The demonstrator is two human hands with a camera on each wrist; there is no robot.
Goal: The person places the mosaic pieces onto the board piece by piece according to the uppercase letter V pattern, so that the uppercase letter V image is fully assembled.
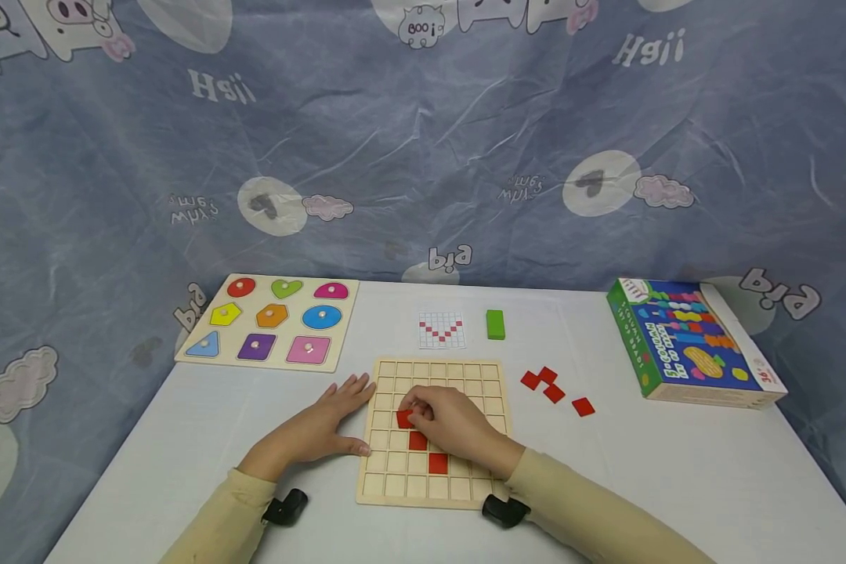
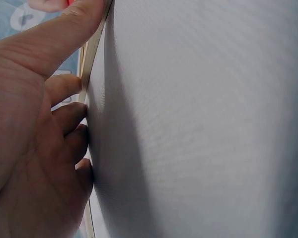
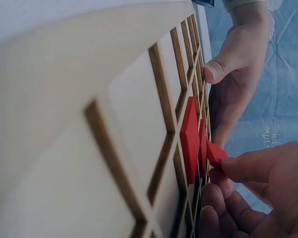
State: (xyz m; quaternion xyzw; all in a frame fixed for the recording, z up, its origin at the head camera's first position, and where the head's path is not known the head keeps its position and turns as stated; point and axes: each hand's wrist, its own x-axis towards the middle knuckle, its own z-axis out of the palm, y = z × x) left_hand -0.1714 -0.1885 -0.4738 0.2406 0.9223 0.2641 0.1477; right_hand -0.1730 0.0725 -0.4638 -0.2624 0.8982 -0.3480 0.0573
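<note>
A wooden grid board [image 1: 388, 492] lies in front of the person, with two red square tiles [image 1: 438, 464] set in its cells on a diagonal. Above the board, the right hand [image 1: 451, 419] pinches another red tile [image 3: 217, 154] between thumb and fingers, tilted at a cell up and left of the other two. The left hand [image 1: 324, 427] rests at the board's left edge, fingers spread and thumb touching the frame. In the left wrist view its fingertips [image 2: 78, 111] stand against the white table beside the wooden edge.
Several loose red tiles [image 1: 554, 393] lie right of the board. Behind it are a pattern card [image 1: 442, 330] with red squares in a V and a green block [image 1: 495, 324]. A shape puzzle [image 1: 254, 345] sits back left, a colourful box [image 1: 698, 345] back right.
</note>
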